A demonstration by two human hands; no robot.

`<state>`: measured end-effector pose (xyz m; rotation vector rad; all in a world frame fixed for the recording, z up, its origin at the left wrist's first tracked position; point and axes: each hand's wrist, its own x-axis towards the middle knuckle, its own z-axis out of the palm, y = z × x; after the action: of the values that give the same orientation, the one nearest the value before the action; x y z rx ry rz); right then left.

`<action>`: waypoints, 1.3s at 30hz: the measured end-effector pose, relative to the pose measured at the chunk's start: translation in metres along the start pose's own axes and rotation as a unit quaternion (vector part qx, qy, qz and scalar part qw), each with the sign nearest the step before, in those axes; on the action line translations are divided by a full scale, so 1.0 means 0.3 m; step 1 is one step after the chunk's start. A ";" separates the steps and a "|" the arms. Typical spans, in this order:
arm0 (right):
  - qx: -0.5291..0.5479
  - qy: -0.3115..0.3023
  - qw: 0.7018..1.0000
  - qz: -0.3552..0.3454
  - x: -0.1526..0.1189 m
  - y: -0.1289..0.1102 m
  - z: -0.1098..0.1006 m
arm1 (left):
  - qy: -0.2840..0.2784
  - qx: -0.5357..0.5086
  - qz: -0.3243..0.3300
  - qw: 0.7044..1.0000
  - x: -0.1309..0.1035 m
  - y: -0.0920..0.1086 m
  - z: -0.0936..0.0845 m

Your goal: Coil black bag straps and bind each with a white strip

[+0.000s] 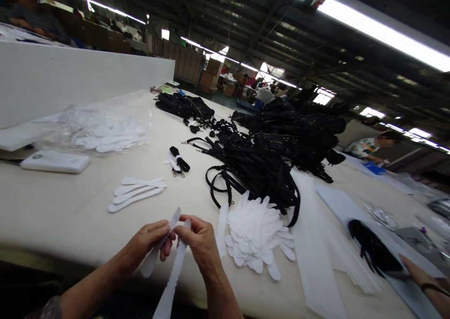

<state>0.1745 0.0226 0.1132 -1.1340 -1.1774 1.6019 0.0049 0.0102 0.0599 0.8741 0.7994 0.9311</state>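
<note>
My left hand (152, 236) pinches a white scalloped-edge strip (150, 264) with rounded ends, tilted above the table's front edge. A second white strip with a notched edge (171, 281) is gripped by my right hand (201, 239) and hangs down toward me. The fingertips of both hands nearly meet between the two strips. Just right of my right hand lies a heap of similar white strips (253, 232), with one long strip (222, 227) at its left side. Several more strips (135, 195) rest in a loose fan beyond my left hand.
Black straps (253, 164) and black bags (291, 127) are piled mid-table. At left lie a plastic bag of white pieces (108, 134) and a white power bank-like box (55, 162). A bundled black cord (179, 159) lies centrally. A co-worker's hand (422, 277) touches a black pouch (376, 246) at right.
</note>
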 end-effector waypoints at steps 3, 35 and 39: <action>-0.008 -0.021 1.000 -0.008 0.001 0.016 0.031 | -0.009 0.098 0.024 0.995 -0.011 0.000 0.005; -0.019 -0.042 0.998 0.036 0.020 0.077 -0.021 | -0.077 -0.008 -0.055 0.995 -0.032 -0.014 -0.003; 0.009 0.037 0.999 0.037 0.038 0.085 -0.042 | -0.078 -0.027 -0.077 0.994 -0.038 -0.019 -0.015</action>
<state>0.1812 0.0306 0.0843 -1.2258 -1.0824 1.6092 -0.0014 -0.0006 0.0551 0.8154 0.6936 0.7370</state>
